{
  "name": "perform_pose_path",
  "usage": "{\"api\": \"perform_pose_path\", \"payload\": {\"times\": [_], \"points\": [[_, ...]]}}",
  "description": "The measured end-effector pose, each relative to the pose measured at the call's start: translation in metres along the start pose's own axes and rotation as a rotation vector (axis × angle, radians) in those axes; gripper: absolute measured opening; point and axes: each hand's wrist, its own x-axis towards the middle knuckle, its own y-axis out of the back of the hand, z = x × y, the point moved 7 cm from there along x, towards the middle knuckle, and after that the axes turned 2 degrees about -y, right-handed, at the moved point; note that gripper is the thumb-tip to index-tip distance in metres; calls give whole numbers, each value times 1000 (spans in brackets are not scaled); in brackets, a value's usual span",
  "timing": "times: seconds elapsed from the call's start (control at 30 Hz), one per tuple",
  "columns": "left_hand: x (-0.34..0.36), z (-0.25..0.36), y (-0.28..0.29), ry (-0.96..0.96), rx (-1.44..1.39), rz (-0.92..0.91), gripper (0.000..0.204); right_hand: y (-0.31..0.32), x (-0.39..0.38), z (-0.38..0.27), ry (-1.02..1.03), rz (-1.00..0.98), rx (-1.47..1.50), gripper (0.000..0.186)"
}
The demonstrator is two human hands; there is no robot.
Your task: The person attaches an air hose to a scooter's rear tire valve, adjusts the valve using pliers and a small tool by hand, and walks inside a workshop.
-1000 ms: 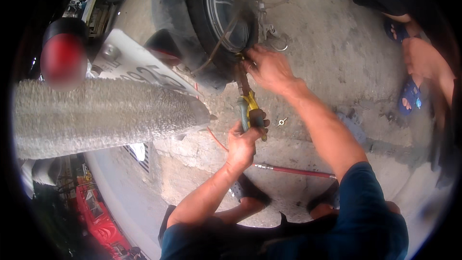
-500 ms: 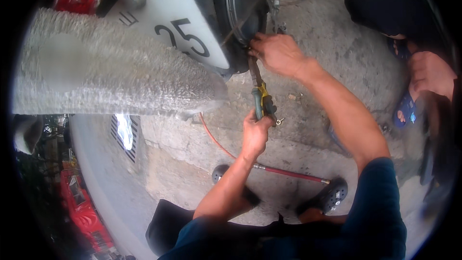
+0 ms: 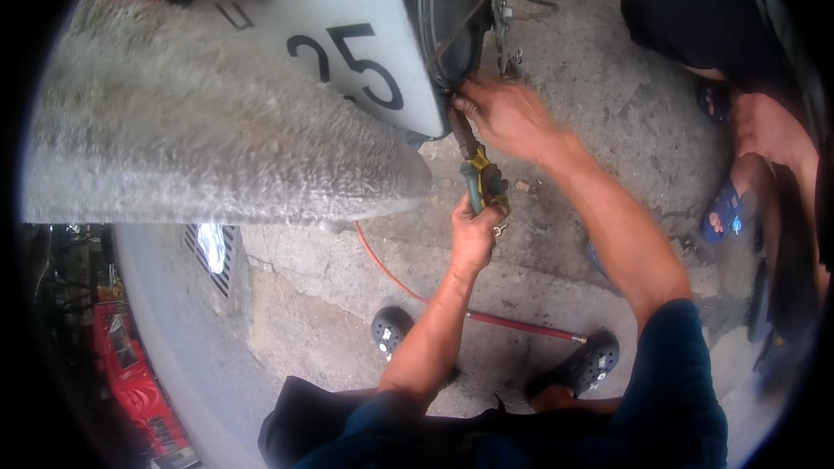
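Observation:
My left hand (image 3: 473, 233) is closed round the green-and-yellow handles of a pliers-like tool (image 3: 477, 175). Its long dark end reaches up to the lower edge of the vehicle's rear, beside a white number plate (image 3: 339, 35). A small metal piece (image 3: 499, 230) dangles by that hand. My right hand (image 3: 508, 117) is beside the tool's tip, thumb and fingers pinched at the bottom of a round black part (image 3: 452, 17). What they grip is hidden.
A shaggy grey cover (image 3: 217, 122) fills the left. An orange-red hose (image 3: 521, 325) crosses the concrete floor between my black clogs (image 3: 591, 363). A person in blue sandals (image 3: 723, 213) is at the right. A drain grate (image 3: 211, 252) and red equipment (image 3: 135, 373) lie left.
The view has shifted slightly, with the cover and plate showing larger. Both hands stay at nearly the same places, the left still on the tool.

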Motion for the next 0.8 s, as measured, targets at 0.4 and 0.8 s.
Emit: {"api": "perform_pose_path", "payload": {"times": [0.4, 0.8], "points": [[12, 0, -3, 11, 43, 24, 30, -32, -58, 21, -436, -19, 407, 48], [29, 11, -6, 108, -111, -67, 38, -31, -48, 7, -423, -108, 290, 62]]}}
